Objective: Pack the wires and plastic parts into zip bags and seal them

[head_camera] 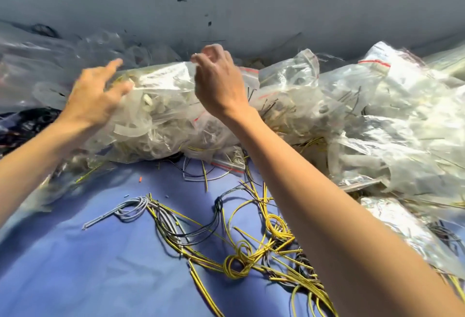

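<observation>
1. Reaching fwd w/ both bare arms, a person works at a large clear bag (161, 115) stuffed w/ translucent plastic parts (148, 101). It lies on its side at the back of a blue cloth surface (88, 266).
2. The right hand (219, 82) has its fingers curled, w/ thumb & forefinger tips pinching the bag's film at its top edge.
3. The left hand (93, 97) has its fingers spread, tips against the bag's left side. It is blurred, so can't tell how firmly it presses.
4. Right of that bag is a heap of more clear zip bags (377, 85) w/ red seal stripes, crumpled, some w/ thin dark wires inside.
5. Loose wires lie on the cloth nearer the viewer: a yellow tangle (239, 263) beside the right forearm, a grey bundle (130, 209) to its left, and black strands (196, 232) btwn them.
6. A small orange bit (140, 179) sits on the cloth, apart from the wires.
7. At far left is a dark bag (30, 120), just beside the left wrist.
8. Behind everything stands a plain grey wall (226, 2).
</observation>
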`<state>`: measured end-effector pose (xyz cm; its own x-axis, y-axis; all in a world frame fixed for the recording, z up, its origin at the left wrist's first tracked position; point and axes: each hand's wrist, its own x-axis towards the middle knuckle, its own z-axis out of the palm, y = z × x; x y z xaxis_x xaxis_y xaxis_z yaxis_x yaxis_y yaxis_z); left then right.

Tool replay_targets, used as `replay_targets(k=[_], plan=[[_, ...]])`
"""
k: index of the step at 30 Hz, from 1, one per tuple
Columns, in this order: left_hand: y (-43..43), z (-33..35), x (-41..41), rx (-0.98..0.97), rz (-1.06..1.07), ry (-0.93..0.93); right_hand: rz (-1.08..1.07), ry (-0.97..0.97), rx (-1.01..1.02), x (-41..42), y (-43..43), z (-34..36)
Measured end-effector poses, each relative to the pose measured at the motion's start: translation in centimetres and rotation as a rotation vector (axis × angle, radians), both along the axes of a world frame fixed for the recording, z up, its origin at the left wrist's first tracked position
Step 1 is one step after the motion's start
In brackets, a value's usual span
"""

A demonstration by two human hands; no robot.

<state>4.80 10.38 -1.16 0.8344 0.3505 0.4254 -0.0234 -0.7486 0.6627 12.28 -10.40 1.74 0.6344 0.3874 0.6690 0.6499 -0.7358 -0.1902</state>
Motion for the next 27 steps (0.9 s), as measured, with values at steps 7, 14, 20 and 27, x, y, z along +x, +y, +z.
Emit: replay_targets(k=[7,14,20,27], plan=[[-2.0,1.6,3.4,0.352,-0.049,0.280,0.065,0.535,-0.414,1.0,1.6,-2.0],[-3.1,1.7,6.6,0.357,-0.046,0.394,0.006,0.636,-0.320,3.2,1.4,-2.9],[-2.6,0.3,6.3,0.322,-0.069,0.362,-0.001,0.583,-0.288,3.6,1.7,-4.5],[-2.7,0.1,5.6,0.275,-0.140,0.344,0.069,0.437,-0.378,1.7,0.7,-4.4]])
